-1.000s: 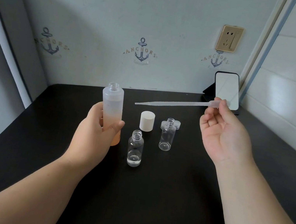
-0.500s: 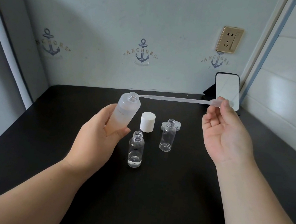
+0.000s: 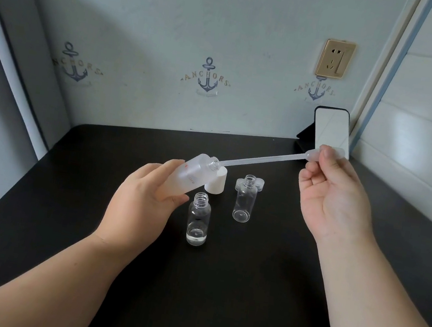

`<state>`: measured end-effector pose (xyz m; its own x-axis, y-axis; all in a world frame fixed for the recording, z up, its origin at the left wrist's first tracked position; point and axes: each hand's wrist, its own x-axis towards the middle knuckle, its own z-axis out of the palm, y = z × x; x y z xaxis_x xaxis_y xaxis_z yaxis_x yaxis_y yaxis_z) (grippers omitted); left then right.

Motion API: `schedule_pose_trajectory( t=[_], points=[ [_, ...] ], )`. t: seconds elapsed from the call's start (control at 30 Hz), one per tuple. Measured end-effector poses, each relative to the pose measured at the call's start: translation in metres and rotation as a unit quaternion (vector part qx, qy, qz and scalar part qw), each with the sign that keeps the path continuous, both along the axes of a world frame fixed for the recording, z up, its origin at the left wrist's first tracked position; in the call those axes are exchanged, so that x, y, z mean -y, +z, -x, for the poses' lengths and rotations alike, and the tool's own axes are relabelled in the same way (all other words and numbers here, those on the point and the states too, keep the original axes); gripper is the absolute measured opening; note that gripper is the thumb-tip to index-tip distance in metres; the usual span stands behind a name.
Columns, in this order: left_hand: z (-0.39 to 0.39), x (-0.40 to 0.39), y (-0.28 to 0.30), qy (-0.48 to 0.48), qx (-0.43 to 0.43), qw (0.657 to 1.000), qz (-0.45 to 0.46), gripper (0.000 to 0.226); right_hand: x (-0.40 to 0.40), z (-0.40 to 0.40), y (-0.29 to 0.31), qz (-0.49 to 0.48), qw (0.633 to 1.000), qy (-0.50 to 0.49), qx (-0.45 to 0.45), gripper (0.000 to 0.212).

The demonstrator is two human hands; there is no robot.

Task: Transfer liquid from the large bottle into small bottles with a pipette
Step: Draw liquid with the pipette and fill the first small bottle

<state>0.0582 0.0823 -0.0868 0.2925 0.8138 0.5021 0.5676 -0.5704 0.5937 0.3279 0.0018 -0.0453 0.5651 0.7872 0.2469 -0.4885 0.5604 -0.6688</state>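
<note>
Frosted plastic large bottle (image 3: 193,172), clear glossy small bottles (image 3: 198,218), matt black table (image 3: 217,290).

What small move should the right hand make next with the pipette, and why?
Probably slide the pipette deeper. Its tip is only at the mouth of the tilted large bottle that the left hand holds, while the right hand pinches the bulb.

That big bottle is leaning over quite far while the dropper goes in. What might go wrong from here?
1. The left hand holds the large bottle tilted steeply with its mouth open; tipped further, liquid might run out onto the table.
2. The pipette is long and thin, pinched only at its bulb by the right hand; its tip could slip out of the narrow neck.
3. The near small bottle stands uncapped right beside the left hand; a nudge may topple it.
</note>
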Motion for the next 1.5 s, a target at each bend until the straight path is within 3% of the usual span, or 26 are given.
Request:
schedule_pose_trajectory(
  t=[0.2, 0.37, 0.57, 0.83, 1.1, 1.5],
  points=[
    [-0.002, -0.001, -0.002, -0.007, -0.003, 1.000, -0.010, 0.055, -0.001, 0.006, -0.001, -0.008, 0.999, 0.026, 0.028, 0.015],
    [-0.004, -0.001, -0.004, -0.011, -0.006, 1.000, -0.027, 0.056, -0.002, 0.015, -0.002, 0.018, 0.994, 0.037, 0.100, 0.017],
    [-0.005, -0.001, -0.006, -0.012, 0.000, 0.999, -0.033, 0.060, -0.001, 0.027, -0.001, 0.045, 0.982, 0.046, 0.178, 0.005],
    [-0.006, -0.001, -0.006, -0.018, 0.011, 1.000, -0.023, 0.059, -0.001, 0.037, -0.003, 0.068, 0.969, 0.073, 0.226, 0.026],
    [-0.004, -0.001, -0.005, -0.006, 0.016, 1.000, -0.013, 0.061, -0.003, 0.020, -0.006, 0.052, 0.981, 0.057, 0.181, 0.017],
    [-0.001, -0.006, -0.006, 0.038, 0.039, 0.999, 0.002, 0.060, -0.001, -0.002, -0.004, 0.012, 0.999, 0.032, 0.019, 0.013]
  ],
)
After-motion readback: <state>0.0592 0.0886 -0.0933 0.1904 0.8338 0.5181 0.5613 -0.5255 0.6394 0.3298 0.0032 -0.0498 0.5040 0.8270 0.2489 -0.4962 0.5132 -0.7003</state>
